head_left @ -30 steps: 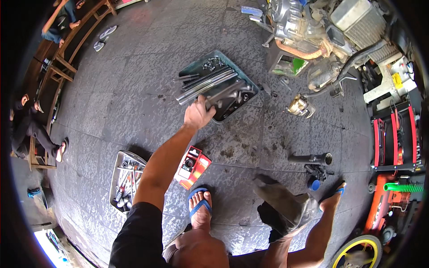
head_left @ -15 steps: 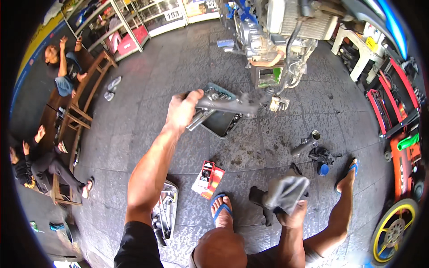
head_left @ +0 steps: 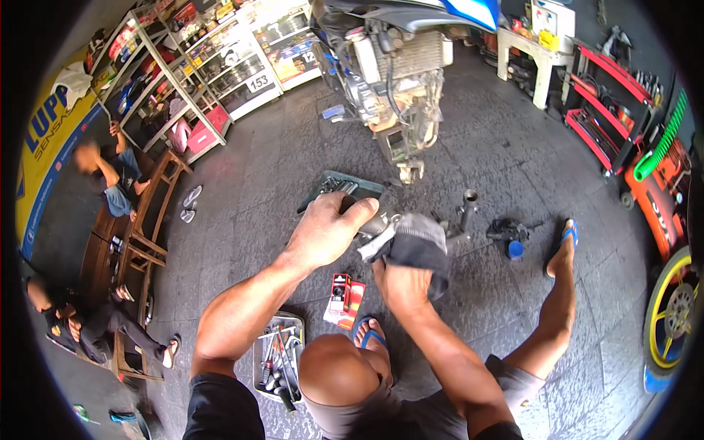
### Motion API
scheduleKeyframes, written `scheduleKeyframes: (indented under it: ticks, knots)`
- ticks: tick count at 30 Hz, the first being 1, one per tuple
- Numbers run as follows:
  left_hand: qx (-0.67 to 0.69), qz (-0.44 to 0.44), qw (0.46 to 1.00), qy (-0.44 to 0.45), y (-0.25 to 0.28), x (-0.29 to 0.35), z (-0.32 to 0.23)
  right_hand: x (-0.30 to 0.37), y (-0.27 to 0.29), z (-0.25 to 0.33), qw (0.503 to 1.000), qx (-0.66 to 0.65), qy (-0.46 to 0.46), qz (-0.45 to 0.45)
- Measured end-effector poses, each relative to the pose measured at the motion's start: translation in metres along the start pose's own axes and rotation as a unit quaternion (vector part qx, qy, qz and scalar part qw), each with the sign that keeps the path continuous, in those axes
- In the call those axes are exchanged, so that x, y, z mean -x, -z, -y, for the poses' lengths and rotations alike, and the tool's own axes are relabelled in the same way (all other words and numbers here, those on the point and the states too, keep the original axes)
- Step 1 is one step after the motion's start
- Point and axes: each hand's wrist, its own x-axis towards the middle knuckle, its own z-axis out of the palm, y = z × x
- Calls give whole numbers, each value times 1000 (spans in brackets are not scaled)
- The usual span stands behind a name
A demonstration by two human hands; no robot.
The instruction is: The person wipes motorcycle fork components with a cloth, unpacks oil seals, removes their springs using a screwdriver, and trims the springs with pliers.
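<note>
My left hand (head_left: 330,229) is closed around a grey metal tube-shaped part (head_left: 372,223), held above the floor in front of me. My right hand (head_left: 405,284) grips a grey and black cloth (head_left: 424,236), bunched over the right portion of that part and hiding much of it. Just beyond my left hand lies a dark green tray (head_left: 383,185) with metal tools in it. A second metal tube (head_left: 468,213) stands on the floor to the right, near a black bundle (head_left: 507,229) and a blue cap (head_left: 515,250).
A partly stripped motorcycle (head_left: 396,88) stands ahead. By my left knee are a tool tray (head_left: 301,341) and a small red-black box (head_left: 340,290). Two people sit on a wooden bench (head_left: 150,220) at left. A red tool cart (head_left: 598,139) and a yellow wheel (head_left: 655,315) stand right.
My right hand has brought the cloth up and left from beside my knee onto the metal part. My left hand still holds that part. The whole view has shifted.
</note>
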Motion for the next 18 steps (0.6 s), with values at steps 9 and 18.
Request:
scheduleKeyframes:
  ticks: [9, 18]
  knots:
    - [195, 33, 933, -299, -33, 12, -17, -26, 48, -29, 857, -443, -51, 259]
    - [294, -52, 933, -198, -84, 9, -40, 46, 35, -6, 928, -296, -226, 10]
